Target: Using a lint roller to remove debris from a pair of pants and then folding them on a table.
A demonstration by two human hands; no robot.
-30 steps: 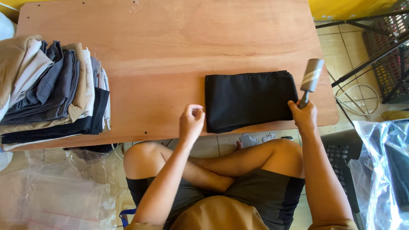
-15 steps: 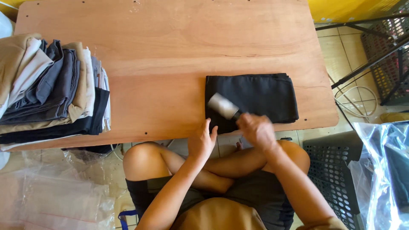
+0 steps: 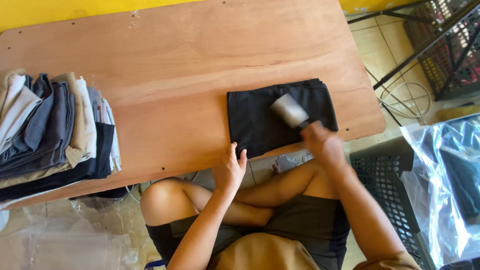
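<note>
Wooden table [image 3: 175, 90] bears one pile of folded clothes [image 3: 50, 132] well left of the fingers and one black folded garment [image 3: 260, 122] just beyond them; one lint roller [image 3: 291, 110], gripped by the right hand [image 3: 322, 142], fingers wrapped on its handle, has shifted right across the garment; left hand [image 3: 229, 170], fingers together, now presses the garment's near corner.

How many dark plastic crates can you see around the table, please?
2: one crate on the floor by the person's right side, below the table's right end, and another crate at the top right behind the black metal legs. Both are cut off; more may be hidden.
</note>
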